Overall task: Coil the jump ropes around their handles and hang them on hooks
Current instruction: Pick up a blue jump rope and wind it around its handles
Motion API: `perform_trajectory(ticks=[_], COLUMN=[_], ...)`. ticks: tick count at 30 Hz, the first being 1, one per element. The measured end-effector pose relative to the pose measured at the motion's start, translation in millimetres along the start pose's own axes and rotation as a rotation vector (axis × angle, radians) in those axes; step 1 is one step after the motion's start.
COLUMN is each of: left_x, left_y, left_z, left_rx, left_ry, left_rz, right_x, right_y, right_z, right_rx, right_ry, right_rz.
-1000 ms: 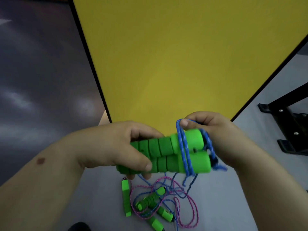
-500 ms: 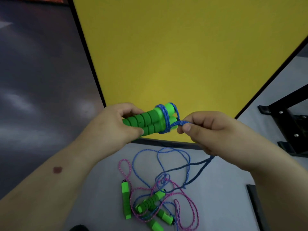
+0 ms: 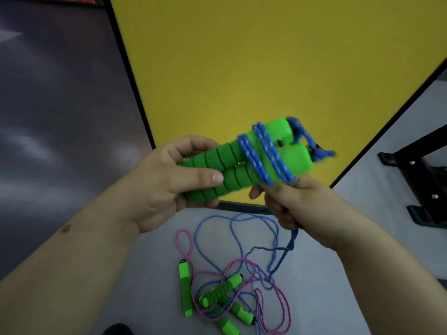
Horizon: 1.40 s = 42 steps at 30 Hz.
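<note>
Nearest the viewer, on the pale grey floor (image 3: 326, 298), lies a loose tangle of pink-and-white braided cord (image 3: 278, 308) and further green foam-and-plastic handles (image 3: 185, 288), none of it coiled. From this heap the slack of the blue-and-white braided jump rope (image 3: 256, 155) rises to the right hand (image 3: 297, 201), whose grip is curled round the cord just beneath the bundle, holding it taut. Above, the left hand (image 3: 164, 184) has its grip clamped round the ribbed ends of the pair of bright green foam handles (image 3: 242, 163), held side by side and tilted up to the right. Only a few blue turns cross them near their smooth ends. Behind stands a yellow board with a black edge (image 3: 242, 56). By this evidence the first rope is partly wound, much cord remains slack, the pink rope is untouched, and no hook is in view.
</note>
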<state>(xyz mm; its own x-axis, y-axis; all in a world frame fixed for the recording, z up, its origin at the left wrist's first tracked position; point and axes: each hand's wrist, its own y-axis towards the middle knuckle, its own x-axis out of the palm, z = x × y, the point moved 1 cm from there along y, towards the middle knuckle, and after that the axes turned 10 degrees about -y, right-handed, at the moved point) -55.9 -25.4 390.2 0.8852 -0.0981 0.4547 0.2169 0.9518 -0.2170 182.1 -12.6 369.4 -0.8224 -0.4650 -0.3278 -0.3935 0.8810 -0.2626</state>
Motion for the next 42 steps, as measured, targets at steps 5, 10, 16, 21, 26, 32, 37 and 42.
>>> perform_trajectory(ticks=[5, 10, 16, 21, 26, 32, 37, 42], left_x=[-3, 6, 2, -3, 9, 4, 5, 9], left_y=[7, 1, -4, -4, 5, 4, 3, -5], left_z=[-7, -8, 3, 3, -2, -9, -9, 1], left_rx=[0.266, 0.258, -0.003, -0.07, 0.09, 0.42, 0.322, 0.055], left_ry=[0.41, 1.025, 0.486, -0.01, -0.166, 0.726, 1.025, 0.733], left_rz=[0.478, 0.253, -0.116, -0.181, 0.184, 0.485, 0.305, -0.044], right_x=[9, 0, -12, -8, 10, 14, 9, -3], right_y=[-9, -17, -9, 1, -3, -9, -11, -9], right_z=[-22, -34, -19, 1, -12, -24, -31, -22], right_rx=[-0.038, -0.133, -0.13, -0.058, -0.042, -0.129, -0.164, -0.148], right_ry=[-0.52, -0.52, -0.182, 0.194, -0.09, -0.438, -0.305, -0.244], right_rz=[-0.06, 0.046, 0.299, 0.045, -0.023, 0.042, 0.113, 0.349])
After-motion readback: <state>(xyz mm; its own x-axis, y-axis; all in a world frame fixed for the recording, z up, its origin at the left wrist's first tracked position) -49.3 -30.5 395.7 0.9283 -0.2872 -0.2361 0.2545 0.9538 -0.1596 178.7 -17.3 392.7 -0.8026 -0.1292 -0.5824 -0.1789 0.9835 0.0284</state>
